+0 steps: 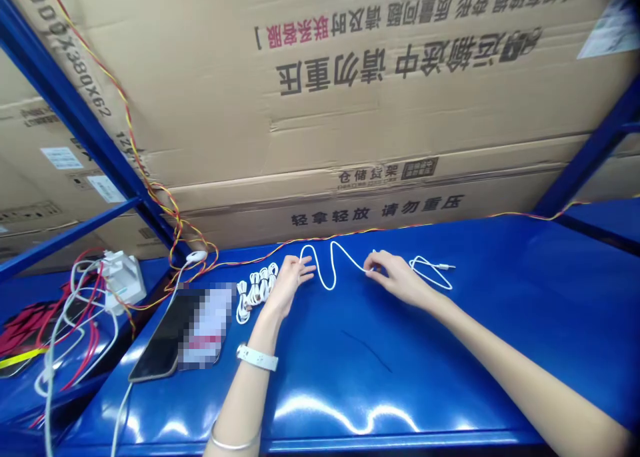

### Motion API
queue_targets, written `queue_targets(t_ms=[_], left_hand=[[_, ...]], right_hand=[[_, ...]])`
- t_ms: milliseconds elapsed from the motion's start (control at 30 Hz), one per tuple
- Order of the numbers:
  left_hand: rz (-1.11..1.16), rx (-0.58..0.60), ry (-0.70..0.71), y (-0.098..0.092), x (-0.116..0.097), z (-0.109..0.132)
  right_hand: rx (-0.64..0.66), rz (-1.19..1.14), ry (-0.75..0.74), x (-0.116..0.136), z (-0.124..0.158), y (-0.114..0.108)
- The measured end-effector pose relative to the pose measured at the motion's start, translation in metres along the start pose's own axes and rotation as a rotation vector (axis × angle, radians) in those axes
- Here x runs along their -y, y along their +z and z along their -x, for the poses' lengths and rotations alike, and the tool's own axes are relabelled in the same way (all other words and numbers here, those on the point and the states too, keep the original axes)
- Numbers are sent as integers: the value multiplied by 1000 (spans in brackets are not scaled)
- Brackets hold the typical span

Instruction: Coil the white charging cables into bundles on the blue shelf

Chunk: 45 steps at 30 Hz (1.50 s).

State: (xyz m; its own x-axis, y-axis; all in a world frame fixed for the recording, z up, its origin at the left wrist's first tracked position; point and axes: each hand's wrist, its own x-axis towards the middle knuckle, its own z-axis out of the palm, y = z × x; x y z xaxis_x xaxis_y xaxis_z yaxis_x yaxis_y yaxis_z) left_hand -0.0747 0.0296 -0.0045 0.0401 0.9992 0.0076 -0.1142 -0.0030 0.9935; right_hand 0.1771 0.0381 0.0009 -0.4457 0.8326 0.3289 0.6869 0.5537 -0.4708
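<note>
A thin white cable (333, 270) lies in wavy bends on the blue shelf between my two hands. My left hand (290, 280) holds one stretch of it at the thumb and forefinger, the other fingers spread apart. Pinched between thumb and fingertips of my right hand (393, 275) is another stretch of the same cable. Past the right hand the cable loops out to a slim metal-tipped plug (447, 266). Close to my left hand sit several coiled white cables (255, 288), bound with dark ties. A thin black strip (367, 350) lies in front of my hands.
A dark phone (163, 340) and a blurred flat item (206, 327) lie at left. Beyond them are a white power strip (123, 280) and tangled red and white wires. Large cardboard boxes (350, 130) stand behind, with a red-yellow twisted wire (270, 254) along the shelf's back.
</note>
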Motion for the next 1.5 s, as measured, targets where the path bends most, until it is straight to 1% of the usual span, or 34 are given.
queue_targets(t_ms=[100, 167, 200, 267, 333, 367, 467, 567, 633, 700, 767, 867, 933, 1033, 1100, 1133, 1200, 1267, 1333, 1400, 1467, 1500], left_hand=[[264, 170, -78, 9, -1, 6], [314, 227, -96, 16, -1, 9], [301, 221, -95, 20, 0, 10], [210, 152, -65, 28, 3, 11], [88, 78, -2, 34, 8, 11], [38, 60, 33, 37, 11, 11], [-23, 83, 93, 41, 18, 9], [63, 106, 74, 41, 20, 7], [172, 94, 75, 40, 18, 7], [251, 77, 94, 39, 14, 8], [286, 61, 113, 38, 9, 8], [286, 40, 125, 37, 5, 8], [218, 14, 152, 36, 5, 7], [-61, -59, 252, 33, 9, 6], [-232, -64, 294, 33, 12, 5], [-283, -33, 297, 34, 14, 6], [-333, 77, 288, 37, 16, 8], [-364, 188, 281, 42, 15, 12], [-394, 266, 285, 49, 14, 18], [-404, 323, 284, 55, 14, 24], [-349, 347, 243, 60, 16, 27], [-283, 335, 200, 61, 18, 27]], right_hand=[[-20, -16, -68, 5, 1, 7], [-15, 21, -124, 8, 3, 12], [-10, 63, -152, 10, 4, 15], [-2, 181, -205, 15, 6, 20], [7, 294, -257, 21, 8, 24], [13, 335, -283, 25, 9, 26], [30, 391, -357, 34, 11, 29], [43, 397, -404, 34, 10, 28], [37, 401, -393, 29, 9, 26], [19, 408, -331, 21, 7, 24], [3, 400, -236, 12, 5, 24], [-6, 314, -103, 1, 4, 23], [-14, 175, -23, -3, 3, 21], [-26, -174, 137, 0, 1, 17], [-35, -419, 217, 7, 0, 14], [-46, -530, 235, 11, 0, 13], [-56, -706, 236, 19, 0, 12], [-51, -807, 219, 25, 1, 14], [-47, -828, 196, 29, 2, 18], [-68, -798, 167, 30, 4, 21], [-102, -739, 131, 30, 5, 23], [-119, -704, 116, 30, 5, 22]])
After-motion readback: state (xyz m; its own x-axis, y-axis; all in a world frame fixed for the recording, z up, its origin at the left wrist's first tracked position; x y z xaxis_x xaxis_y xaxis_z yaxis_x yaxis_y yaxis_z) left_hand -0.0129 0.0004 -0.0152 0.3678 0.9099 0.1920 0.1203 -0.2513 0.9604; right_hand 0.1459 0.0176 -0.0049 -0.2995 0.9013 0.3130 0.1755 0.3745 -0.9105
